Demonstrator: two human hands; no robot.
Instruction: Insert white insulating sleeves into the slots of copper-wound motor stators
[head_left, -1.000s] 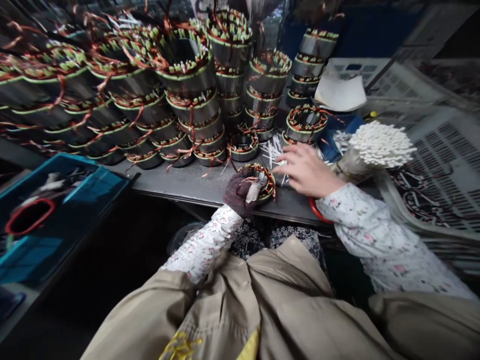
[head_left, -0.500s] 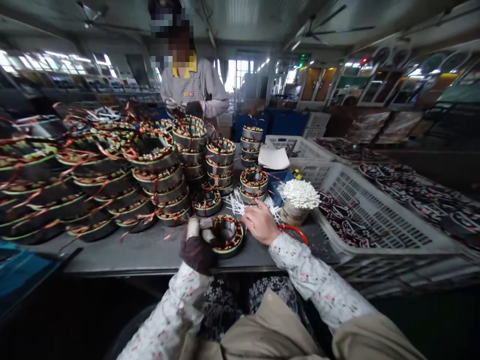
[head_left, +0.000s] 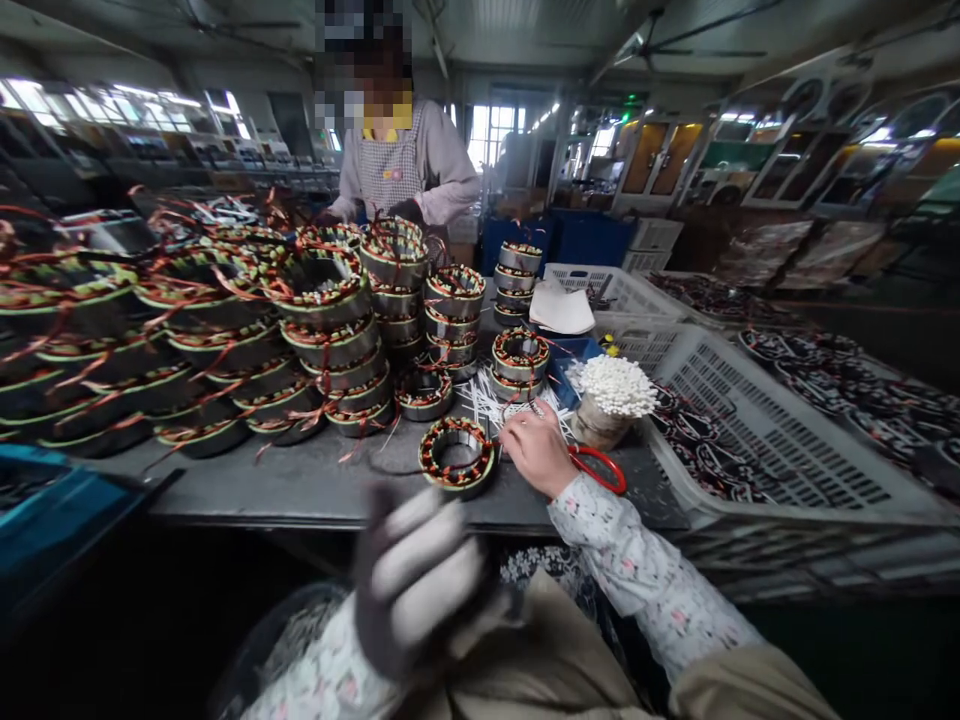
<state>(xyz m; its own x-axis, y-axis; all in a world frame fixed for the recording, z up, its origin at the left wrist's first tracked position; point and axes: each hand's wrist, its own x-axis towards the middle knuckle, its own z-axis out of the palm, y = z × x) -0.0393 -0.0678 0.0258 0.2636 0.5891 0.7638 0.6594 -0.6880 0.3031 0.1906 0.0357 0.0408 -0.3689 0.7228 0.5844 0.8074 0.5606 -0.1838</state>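
Observation:
A motor stator (head_left: 456, 455), a metal ring with copper windings and orange wires, lies near the table's front edge. My right hand (head_left: 534, 448), bare, is at its right side with fingers pinched together; what they hold is too small to make out. Red looped handles (head_left: 600, 468) lie beside that wrist. My left hand (head_left: 420, 575), in a dark glove with pale finger coverings, is raised over my lap, apart from the stator and smeared by motion. Behind the right hand are scattered white sticks (head_left: 480, 405) and two stacked stators (head_left: 519, 362).
Many stacked stators (head_left: 330, 345) fill the table's left and back. A bundle of white sticks (head_left: 613, 388) stands in a holder at right. Beyond it are a white plastic crate (head_left: 795, 440) and a paper (head_left: 562, 308). A co-worker (head_left: 409, 165) stands across the table.
My left hand has let go of the stator and pulled back toward my lap. My right hand stays beside the stator. The view has shifted slightly.

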